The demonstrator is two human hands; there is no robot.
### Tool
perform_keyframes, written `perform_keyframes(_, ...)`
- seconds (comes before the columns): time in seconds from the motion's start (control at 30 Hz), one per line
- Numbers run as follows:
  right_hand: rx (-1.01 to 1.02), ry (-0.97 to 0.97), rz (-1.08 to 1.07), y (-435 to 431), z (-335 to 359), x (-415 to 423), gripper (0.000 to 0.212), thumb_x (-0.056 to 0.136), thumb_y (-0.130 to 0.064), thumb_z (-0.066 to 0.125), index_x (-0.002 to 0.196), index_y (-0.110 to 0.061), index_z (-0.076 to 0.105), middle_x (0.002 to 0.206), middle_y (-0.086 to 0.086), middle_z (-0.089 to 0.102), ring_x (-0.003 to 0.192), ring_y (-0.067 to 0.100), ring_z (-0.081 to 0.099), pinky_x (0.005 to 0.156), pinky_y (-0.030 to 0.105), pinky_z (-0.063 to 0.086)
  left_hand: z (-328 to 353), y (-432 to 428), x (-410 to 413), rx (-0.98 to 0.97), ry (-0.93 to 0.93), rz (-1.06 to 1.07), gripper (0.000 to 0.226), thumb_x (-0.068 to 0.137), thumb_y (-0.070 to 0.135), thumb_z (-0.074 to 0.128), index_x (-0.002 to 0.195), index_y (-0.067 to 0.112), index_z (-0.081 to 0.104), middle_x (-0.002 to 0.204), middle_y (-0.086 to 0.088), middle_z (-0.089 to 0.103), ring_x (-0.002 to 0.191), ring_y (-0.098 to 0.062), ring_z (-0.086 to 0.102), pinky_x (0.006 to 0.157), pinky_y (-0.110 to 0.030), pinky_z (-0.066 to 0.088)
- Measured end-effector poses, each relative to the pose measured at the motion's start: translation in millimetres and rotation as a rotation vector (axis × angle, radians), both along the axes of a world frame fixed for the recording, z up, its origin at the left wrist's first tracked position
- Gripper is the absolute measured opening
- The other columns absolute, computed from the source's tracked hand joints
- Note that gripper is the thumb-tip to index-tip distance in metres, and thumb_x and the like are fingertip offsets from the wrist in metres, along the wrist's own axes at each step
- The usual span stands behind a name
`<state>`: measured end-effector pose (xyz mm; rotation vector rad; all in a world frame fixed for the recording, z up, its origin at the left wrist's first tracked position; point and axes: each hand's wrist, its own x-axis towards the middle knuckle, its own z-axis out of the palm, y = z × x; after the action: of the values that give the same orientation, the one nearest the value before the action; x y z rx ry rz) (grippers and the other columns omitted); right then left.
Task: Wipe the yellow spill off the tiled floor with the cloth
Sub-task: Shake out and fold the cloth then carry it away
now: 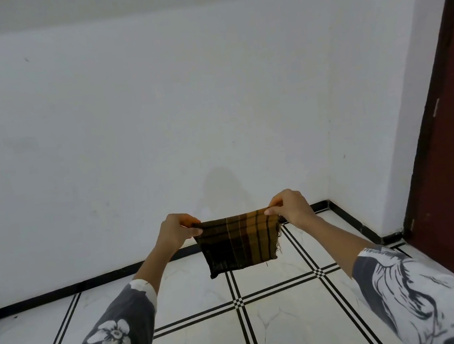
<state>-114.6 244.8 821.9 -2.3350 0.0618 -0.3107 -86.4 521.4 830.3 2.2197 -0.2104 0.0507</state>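
Cloth [238, 243] hangs above the floor [270, 326] towards its far right corner. Our left grip [176, 231] and right grip [290, 209] each pinch a top corner, spreading it, probably to fold. We see no spill.

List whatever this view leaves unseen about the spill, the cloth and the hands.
1) The yellow spill: none shows on the tiled floor in the head view; the cloth, the sleeves or the frame edges may hide it.
2) The cloth's far face: turned away from the camera.
3) Fingers of the left hand and right hand: they pinch the top corners and are partly behind the cloth.
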Motion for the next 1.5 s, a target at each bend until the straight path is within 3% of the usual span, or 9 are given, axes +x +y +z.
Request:
perform_keyframes(0.1,-0.036,0.018,-0.018,-4,-5,3,0.024,0.077,-0.033,0.072,0.088,-0.011,0.073,0.102,0.005,0.067,0.097,0.018,0.059,0.082,0.034,0.048,0,1,1,0.064,-0.068,0.043,0.008,0.076,0.013,0.075,0.082,0.010,0.072,0.088,-0.011,0.070,0.090,-0.026,0.062,0.071,-0.022,0.045)
perform_keyframes(0.23,0.119,0.175,0.164,-10,-3,-4,0.019,0.088,-0.028,0.061,0.093,-0.011,0.067,0.107,0.007,0.063,0.112,0.022,0.053,0.098,0.035,0.039,0,5,0,0.059,0.035,-0.023,0.028,0.080,0.027,0.072,0.096,0.005,0.070,0.108,0.000,0.061,0.107,-0.015,0.053,0.091,-0.028,0.038)
perform_keyframes(0.43,0.267,0.270,0.246,-8,-10,-10,0.022,0.098,-0.030,0.041,0.096,-0.013,0.054,0.105,0.005,0.055,0.102,0.017,0.051,0.094,0.031,0.039,-11,4,-7,-0.193,0.202,-0.132,0.043,0.098,0.032,0.042,0.104,-0.005,0.063,0.109,-0.014,0.067,0.107,-0.023,0.062,0.097,-0.030,0.044)
perform_keyframes(0.6,0.467,0.252,0.128,12,-5,-3,0.028,0.100,-0.033,0.033,0.098,-0.011,0.051,0.084,0.003,0.051,0.075,0.014,0.050,0.064,0.024,0.042,-5,-19,-11,-0.395,0.252,-0.024,0.052,0.100,0.044,0.027,0.107,0.004,0.060,0.105,-0.014,0.066,0.098,-0.027,0.063,0.083,-0.037,0.052)
perform_keyframes(0.67,0.497,0.223,0.083,17,-5,3,0.030,0.099,-0.034,0.033,0.100,-0.011,0.052,0.088,0.005,0.051,0.081,0.017,0.049,0.071,0.028,0.041,-1,-26,-14,-0.442,0.333,-0.015,0.052,0.097,0.050,0.032,0.101,0.006,0.060,0.101,-0.012,0.066,0.096,-0.025,0.063,0.085,-0.037,0.051)
perform_keyframes(0.87,0.594,0.173,0.041,17,-1,8,0.026,0.100,-0.028,0.035,0.104,-0.009,0.053,0.093,0.002,0.054,0.097,0.020,0.051,0.083,0.031,0.042,-8,-14,-11,-0.336,0.579,-0.300,0.059,0.075,0.019,0.077,0.125,0.014,0.048,0.123,-0.007,0.051,0.110,-0.023,0.057,0.088,-0.033,0.052)
perform_keyframes(1.2,0.392,0.231,0.005,14,-12,10,0.028,0.100,-0.026,0.034,0.107,-0.005,0.051,0.104,0.012,0.052,0.098,0.022,0.049,0.089,0.033,0.040,-12,-13,-7,0.084,0.588,-0.263,0.044,0.071,0.008,0.078,0.111,-0.001,0.064,0.105,-0.010,0.069,0.100,-0.020,0.064,0.082,-0.022,0.054)
perform_keyframes(1.37,0.703,0.283,-0.051,7,-13,6,0.037,0.096,-0.029,0.047,0.115,0.001,0.059,0.119,0.018,0.060,0.116,0.031,0.054,0.104,0.042,0.041,-2,-9,-14,-0.207,0.508,-0.269,0.035,0.075,0.016,0.075,0.106,0.001,0.066,0.101,-0.010,0.072,0.102,-0.021,0.065,0.083,-0.022,0.050)
perform_keyframes(1.5,1.016,0.295,0.009,6,-7,-4,0.039,0.095,-0.034,0.047,0.108,-0.001,0.063,0.093,0.012,0.066,0.090,0.024,0.063,0.075,0.034,0.052,5,-18,-25,-0.607,0.466,-0.245,0.029,0.082,0.022,0.064,0.106,0.006,0.064,0.095,-0.010,0.069,0.093,-0.023,0.065,0.079,-0.032,0.052)
